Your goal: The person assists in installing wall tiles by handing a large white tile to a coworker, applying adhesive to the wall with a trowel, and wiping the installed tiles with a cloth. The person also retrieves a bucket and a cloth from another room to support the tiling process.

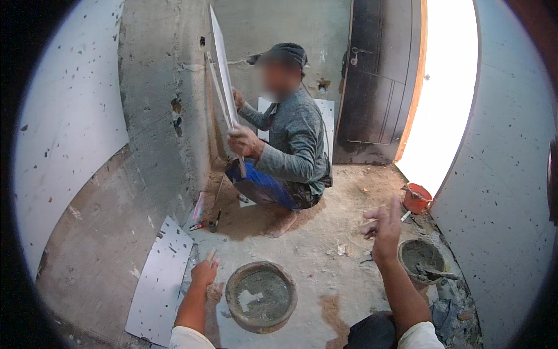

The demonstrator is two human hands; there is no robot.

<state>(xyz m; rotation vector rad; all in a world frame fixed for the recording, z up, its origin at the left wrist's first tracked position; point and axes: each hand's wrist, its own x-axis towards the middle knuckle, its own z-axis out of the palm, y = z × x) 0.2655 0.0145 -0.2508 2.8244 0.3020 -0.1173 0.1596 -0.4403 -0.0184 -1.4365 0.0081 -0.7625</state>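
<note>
My left hand [202,273] is closed round a short tan stick-like piece [211,255], just left of a round basin [233,302] of grey wet mortar. The rest of that piece is hidden by my fingers. My right hand [386,232] is raised with its fingers apart and holds nothing I can see. Beside my right forearm stands a bucket [401,256] of mortar with a trowel [440,273] resting in it. Ahead, a squatting co-worker [296,134] grips a large thin white tile [221,64] upright with both hands, near the bare wall.
A speckled white tile [160,285] leans at the left wall. Small tools [200,224] lie on the floor by the co-worker's feet. A red bucket [417,199] stands at the right near a bright doorway [439,87] and a dark door [375,81]. Rubble [459,317] lines the right wall.
</note>
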